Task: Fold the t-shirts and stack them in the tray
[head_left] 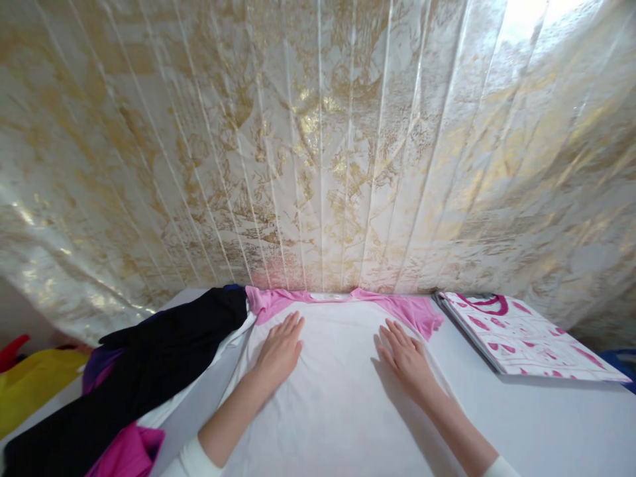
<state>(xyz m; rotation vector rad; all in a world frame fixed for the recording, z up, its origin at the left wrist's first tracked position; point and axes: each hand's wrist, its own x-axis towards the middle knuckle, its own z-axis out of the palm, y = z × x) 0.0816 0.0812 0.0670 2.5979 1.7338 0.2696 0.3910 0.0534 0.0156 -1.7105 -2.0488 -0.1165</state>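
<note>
Lying flat under both hands: a white T-shirt with pink short sleeves (338, 384), soft thin knit, faint wrinkles. Long axis runs straight away from the wearer, collar at the far end, hem out of frame. Left hand (279, 350) is over the left chest near the pink seam, right hand (406, 361) over the right chest below the other sleeve. Roughly equal reach to the collar. Grip: both palms down, fingers stretched, nothing pinched. Right casts a shadow; can't tell if its palm touches cloth.

Left of shirt: limp matte black garment (149, 364), magenta fabric (132, 452) poking out below it, crumpled yellow cloth (44, 381) beyond. Right: flat, squared-off white garment with magenta print (536, 341) on the smooth pale tabletop (556, 424). Behind: shiny gold-and-white curtain (318, 146), vertical creases.
</note>
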